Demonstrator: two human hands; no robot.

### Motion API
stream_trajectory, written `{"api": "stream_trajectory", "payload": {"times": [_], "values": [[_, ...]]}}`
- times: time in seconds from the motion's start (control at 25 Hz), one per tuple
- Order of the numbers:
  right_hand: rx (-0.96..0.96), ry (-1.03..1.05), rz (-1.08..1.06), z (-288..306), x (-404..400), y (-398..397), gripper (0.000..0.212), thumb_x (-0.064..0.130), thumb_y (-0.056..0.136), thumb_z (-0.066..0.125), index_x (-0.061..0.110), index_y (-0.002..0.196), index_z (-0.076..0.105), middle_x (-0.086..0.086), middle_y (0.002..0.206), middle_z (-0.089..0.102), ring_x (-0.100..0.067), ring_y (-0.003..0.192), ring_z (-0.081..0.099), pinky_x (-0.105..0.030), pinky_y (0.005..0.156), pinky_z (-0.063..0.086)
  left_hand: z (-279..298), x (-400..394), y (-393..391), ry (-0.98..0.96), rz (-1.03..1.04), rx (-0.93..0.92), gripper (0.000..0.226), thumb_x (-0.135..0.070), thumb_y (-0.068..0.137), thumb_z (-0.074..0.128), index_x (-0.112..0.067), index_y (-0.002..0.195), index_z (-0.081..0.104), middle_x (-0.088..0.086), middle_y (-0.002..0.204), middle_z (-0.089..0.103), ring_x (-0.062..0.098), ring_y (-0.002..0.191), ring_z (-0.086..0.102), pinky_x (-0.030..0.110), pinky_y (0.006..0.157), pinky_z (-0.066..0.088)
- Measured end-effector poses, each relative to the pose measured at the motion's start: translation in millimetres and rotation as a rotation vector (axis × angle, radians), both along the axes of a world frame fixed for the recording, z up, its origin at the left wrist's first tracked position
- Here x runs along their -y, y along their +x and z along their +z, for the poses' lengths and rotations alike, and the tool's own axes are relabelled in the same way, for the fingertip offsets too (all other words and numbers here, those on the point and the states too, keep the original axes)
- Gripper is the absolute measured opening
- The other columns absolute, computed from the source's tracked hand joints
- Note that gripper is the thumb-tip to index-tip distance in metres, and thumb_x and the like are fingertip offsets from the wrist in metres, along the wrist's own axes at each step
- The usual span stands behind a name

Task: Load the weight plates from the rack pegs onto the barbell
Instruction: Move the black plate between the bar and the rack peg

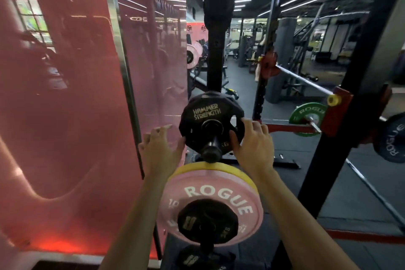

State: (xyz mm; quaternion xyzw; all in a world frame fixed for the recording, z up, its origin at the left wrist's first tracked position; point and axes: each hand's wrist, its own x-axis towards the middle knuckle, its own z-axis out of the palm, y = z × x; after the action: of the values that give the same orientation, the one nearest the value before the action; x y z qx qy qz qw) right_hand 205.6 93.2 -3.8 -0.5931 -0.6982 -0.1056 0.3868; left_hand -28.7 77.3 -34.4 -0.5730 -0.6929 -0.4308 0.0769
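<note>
black plate: small black weight plate, "HAMMER STRENGTH" lettering, sits on a rack peg on the black upright, centre of view
right hand: right hand on the plate's right edge, fingers over the rim, thumb on the front face; grips it
left hand: left hand at the plate's left edge, fingers spread and fairly straight; thumb touches the rim, not wrapped round; wide grip
lower peg: pink plate marked "ROGUE" with a yellow plate right behind it, just below the black plate
front of pink: second small black plate on the same peg, in front of the pink one
bottom: another black plate partly cut off at the frame's lower edge
barbell: barbell on the rack at right, well apart from the hands; near end hidden behind a red hook with a yellow knob
far right: green plate marked "ROGUE" and a large black plate, also "ROGUE"; what they sit on, cannot tell
left: red glossy wall panel
floor: dark mat
</note>
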Motion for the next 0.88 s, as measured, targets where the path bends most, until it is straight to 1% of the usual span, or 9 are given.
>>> {"api": "stream_trajectory", "payload": {"times": [0.12, 0.2, 0.28, 0.36, 0.48, 0.56, 0.64, 0.8, 0.88], "values": [[-0.023, 0.012, -0.065, 8, -20, -6, 0.044, 0.039, 0.096, 0.054, 0.012, 0.130, 0.048, -0.012, 0.118, 0.063, -0.034, 0.108, 0.052, -0.048, 0.086, 0.046, 0, -39, -9, -0.007, -0.061, -0.062, 0.067, -0.070, 0.085, 0.055, -0.025, 0.134, 0.056, 0.002, 0.125, 0.060, 0.029, 0.116, 0.049, 0.045, 0.090, 0.037], [-0.022, 0.010, -0.089, 10, -29, -7, 0.043, 0.034, 0.096, 0.055, 0.014, 0.133, 0.049, -0.012, 0.115, 0.066, -0.035, 0.105, 0.054, -0.047, 0.085, 0.046, -7, -56, -10, 0.017, -0.080, -0.126, 0.061, -0.068, 0.085, 0.057, -0.028, 0.131, 0.059, 0.000, 0.117, 0.065, 0.028, 0.107, 0.053, 0.042, 0.082, 0.039], [-0.026, 0.028, -0.119, 11, -35, -10, 0.039, 0.032, 0.096, 0.056, 0.014, 0.130, 0.052, -0.012, 0.104, 0.068, -0.035, 0.099, 0.056, -0.043, 0.078, 0.046, -14, -65, -10, 0.078, -0.099, -0.096, 0.057, -0.068, 0.083, 0.057, -0.028, 0.123, 0.063, -0.002, 0.106, 0.070, 0.027, 0.096, 0.057, 0.038, 0.075, 0.036], [-0.019, 0.035, -0.148, 12, -39, -12, 0.036, 0.031, 0.095, 0.056, 0.013, 0.126, 0.053, -0.012, 0.096, 0.067, -0.035, 0.093, 0.057, -0.039, 0.070, 0.041, -15, -67, -8, 0.111, -0.119, -0.037, 0.058, -0.070, 0.081, 0.054, -0.028, 0.120, 0.065, -0.004, 0.100, 0.072, 0.027, 0.092, 0.060, 0.036, 0.073, 0.033], [-0.002, 0.031, -0.182, 17, -40, -16, 0.035, 0.029, 0.093, 0.059, 0.012, 0.122, 0.052, -0.012, 0.090, 0.065, -0.035, 0.087, 0.058, -0.036, 0.065, 0.035, -11, -63, -4, 0.107, -0.152, 0.042, 0.055, -0.070, 0.080, 0.054, -0.029, 0.114, 0.064, -0.006, 0.096, 0.071, 0.025, 0.093, 0.060, 0.037, 0.077, 0.032], [-0.002, 0.020, -0.195, 21, -37, -19, 0.031, 0.027, 0.090, 0.061, 0.011, 0.115, 0.052, -0.012, 0.086, 0.064, -0.034, 0.084, 0.058, -0.034, 0.064, 0.036, -2, -59, 1, 0.077, -0.161, 0.091, 0.052, -0.068, 0.078, 0.051, -0.026, 0.107, 0.062, -0.004, 0.093, 0.070, 0.026, 0.095, 0.061, 0.040, 0.081, 0.035], [0.007, 0.007, -0.204, 23, -31, -19, 0.030, 0.025, 0.088, 0.063, 0.010, 0.112, 0.051, -0.011, 0.085, 0.063, -0.032, 0.084, 0.057, -0.034, 0.061, 0.037, 3, -51, 6, 0.040, -0.160, 0.109, 0.054, -0.067, 0.077, 0.047, -0.023, 0.106, 0.060, -0.003, 0.092, 0.070, 0.026, 0.095, 0.061, 0.043, 0.085, 0.038], [-0.004, 0.010, -0.173, 17, -9, -16, 0.033, 0.025, 0.086, 0.066, 0.011, 0.113, 0.051, -0.009, 0.090, 0.065, -0.031, 0.088, 0.055, -0.037, 0.061, 0.042, 3, -30, 4, 0.059, -0.181, 0.144, 0.038, -0.047, 0.083, 0.069, -0.022, 0.111, 0.061, -0.003, 0.095, 0.071, 0.026, 0.100, 0.061, 0.052, 0.096, 0.039], [-0.026, 0.012, -0.168, 14, 7, -13, 0.034, 0.026, 0.087, 0.066, 0.013, 0.114, 0.052, -0.008, 0.091, 0.065, -0.031, 0.089, 0.055, -0.036, 0.061, 0.043, 0, -16, 3, 0.084, -0.199, 0.154, 0.037, -0.042, 0.081, 0.073, -0.022, 0.110, 0.061, -0.005, 0.095, 0.071, 0.025, 0.100, 0.062, 0.052, 0.098, 0.038]]}}
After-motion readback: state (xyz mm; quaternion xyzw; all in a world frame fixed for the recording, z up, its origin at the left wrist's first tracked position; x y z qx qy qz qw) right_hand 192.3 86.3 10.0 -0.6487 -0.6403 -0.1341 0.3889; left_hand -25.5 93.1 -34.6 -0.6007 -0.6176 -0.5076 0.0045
